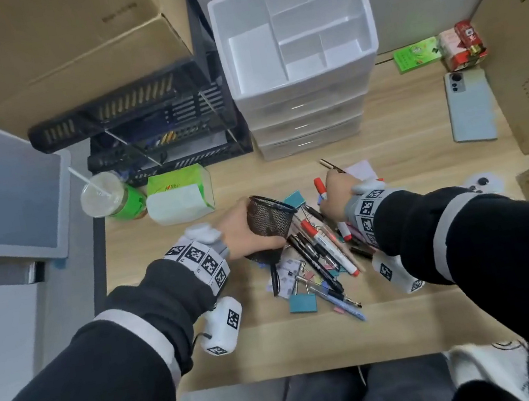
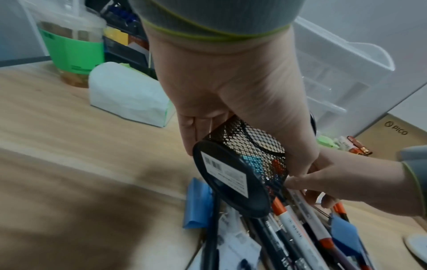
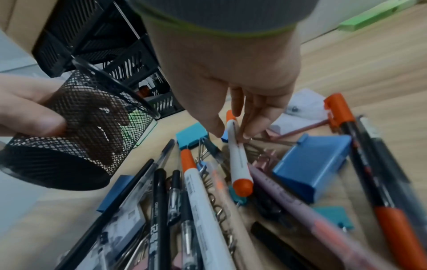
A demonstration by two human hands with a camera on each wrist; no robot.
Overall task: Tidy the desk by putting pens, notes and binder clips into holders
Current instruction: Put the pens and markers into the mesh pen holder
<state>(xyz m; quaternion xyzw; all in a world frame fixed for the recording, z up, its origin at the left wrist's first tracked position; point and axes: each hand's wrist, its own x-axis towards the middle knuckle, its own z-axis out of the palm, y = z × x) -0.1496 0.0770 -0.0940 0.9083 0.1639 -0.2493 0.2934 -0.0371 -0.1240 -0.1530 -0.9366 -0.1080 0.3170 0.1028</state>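
My left hand (image 1: 243,229) grips a black mesh pen cup (image 1: 271,220), tilted with its mouth toward the pile and held just above the desk. In the left wrist view the cup (image 2: 245,144) shows its labelled base. A heap of pens and markers (image 1: 316,254) lies mixed with teal and blue binder clips (image 1: 303,302) and small printed notes (image 1: 285,273). My right hand (image 1: 335,199) reaches into the heap from the right. Its thumb and fingers (image 3: 251,126) pinch the upper end of a white marker with orange ends (image 3: 239,160). A pale note sheet (image 1: 360,169) lies beyond that hand.
A white drawer organiser (image 1: 301,90) with open top compartments stands behind the heap. Black stacked trays (image 1: 160,140), a lidded drink cup (image 1: 106,194) and a tissue pack (image 1: 179,196) are at back left. A phone (image 1: 470,105) and a cardboard box (image 1: 524,55) are on the right.
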